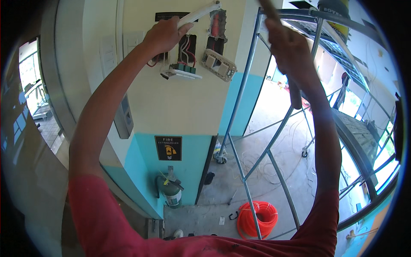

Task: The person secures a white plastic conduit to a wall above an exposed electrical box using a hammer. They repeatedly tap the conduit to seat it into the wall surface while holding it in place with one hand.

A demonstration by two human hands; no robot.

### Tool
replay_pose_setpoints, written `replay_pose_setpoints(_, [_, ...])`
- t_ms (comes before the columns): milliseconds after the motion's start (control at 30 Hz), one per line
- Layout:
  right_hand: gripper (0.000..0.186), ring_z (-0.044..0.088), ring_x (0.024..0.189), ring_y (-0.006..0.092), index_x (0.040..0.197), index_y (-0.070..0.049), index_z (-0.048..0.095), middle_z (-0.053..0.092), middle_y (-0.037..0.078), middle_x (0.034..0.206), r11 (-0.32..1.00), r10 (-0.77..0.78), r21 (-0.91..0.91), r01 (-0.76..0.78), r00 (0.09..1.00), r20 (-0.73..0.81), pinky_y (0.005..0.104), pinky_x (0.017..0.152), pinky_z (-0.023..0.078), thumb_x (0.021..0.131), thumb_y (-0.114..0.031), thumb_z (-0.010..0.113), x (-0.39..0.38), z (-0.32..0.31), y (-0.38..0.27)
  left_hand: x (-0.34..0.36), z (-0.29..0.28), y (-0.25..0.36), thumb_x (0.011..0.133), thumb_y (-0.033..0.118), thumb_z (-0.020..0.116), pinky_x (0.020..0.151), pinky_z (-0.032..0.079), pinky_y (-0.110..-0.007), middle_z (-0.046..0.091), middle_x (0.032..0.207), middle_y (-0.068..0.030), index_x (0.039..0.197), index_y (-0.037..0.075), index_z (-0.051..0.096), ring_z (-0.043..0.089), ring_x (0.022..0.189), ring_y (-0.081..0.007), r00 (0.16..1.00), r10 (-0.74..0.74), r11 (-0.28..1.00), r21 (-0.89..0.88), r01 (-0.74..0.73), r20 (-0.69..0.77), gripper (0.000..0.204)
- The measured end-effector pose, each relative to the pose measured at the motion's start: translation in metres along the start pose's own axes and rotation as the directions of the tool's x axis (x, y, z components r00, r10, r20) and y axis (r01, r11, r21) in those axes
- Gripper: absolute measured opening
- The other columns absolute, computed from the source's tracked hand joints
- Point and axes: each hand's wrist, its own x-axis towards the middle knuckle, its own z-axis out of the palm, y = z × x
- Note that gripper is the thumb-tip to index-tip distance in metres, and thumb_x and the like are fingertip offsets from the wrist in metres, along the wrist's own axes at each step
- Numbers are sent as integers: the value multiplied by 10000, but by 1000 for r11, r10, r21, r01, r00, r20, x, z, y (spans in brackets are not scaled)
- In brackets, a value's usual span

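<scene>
The person is working high on a wall [180,107], standing up among the bars of a blue scaffold [242,90]. The left hand [165,34] is clenching around a white plastic tube [199,13], holding it slanted against the upper part of the wall, just above two open switch boxes. The right hand [291,49] is gripping a dark-handled tool [294,94] whose grip is hanging down below the fist; its working end is running out past the top edge, so I cannot tell what kind it is. From the left box [187,47], red and black wires are showing, and a white switch plate [182,73] is dangling beneath it. A second plate [219,65] is hanging loose from the right box.

The step in hand seems to be fitting the tube at the boxes. The next move would likely call for steadying the tube while bringing the tool to it.

Far below, an orange coil [257,219] is lying on the floor beside a green fire extinguisher [171,190].
</scene>
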Motion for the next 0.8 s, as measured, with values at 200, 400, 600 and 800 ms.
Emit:
replay_pose_setpoints(200, [142, 449, 494, 147, 831, -45, 536, 498, 29, 646, 317, -834, 677, 664, 535, -134, 302, 472, 383, 881, -176, 514, 3, -48, -20, -2, -7, 7, 947, 556, 414, 664, 525, -460, 661, 749, -172, 1032, -6, 568, 665, 697, -331, 996, -48, 999, 0, 49, 81, 589])
replay_pose_setpoints(400, [408, 424, 468, 70, 857, -33, 546, 465, -23, 588, 996, 78, -51, -74, 995, 68, 246, 445, 393, 943, -432, 531, 28, 42, 56, 1, 5, -3, 938, 575, 411, 714, 521, -474, 665, 789, -193, 1038, -7, 577, 666, 769, -352, 999, 29, 999, 14, -29, -22, 614])
replay_pose_setpoints(600, [473, 477, 483, 66, 920, -28, 582, 500, 1, 622, 867, -463, 157, 473, 881, -99, 211, 402, 371, 951, -488, 476, 2, -9, 5, -2, -1, -3, 942, 559, 432, 654, 501, -448, 621, 677, -179, 1001, -33, 562, 627, 640, -335, 999, -1, 998, -60, 3, 42, 609])
replay_pose_setpoints(800, [354, 494, 513, 122, 838, -37, 528, 499, 34, 627, 665, -729, -47, 746, 633, -262, 288, 481, 435, 986, -346, 438, 29, 32, 65, -1, 0, 1, 941, 561, 432, 655, 500, -444, 616, 667, -185, 1003, -33, 562, 627, 630, -325, 999, 2, 999, -50, 1, 50, 611])
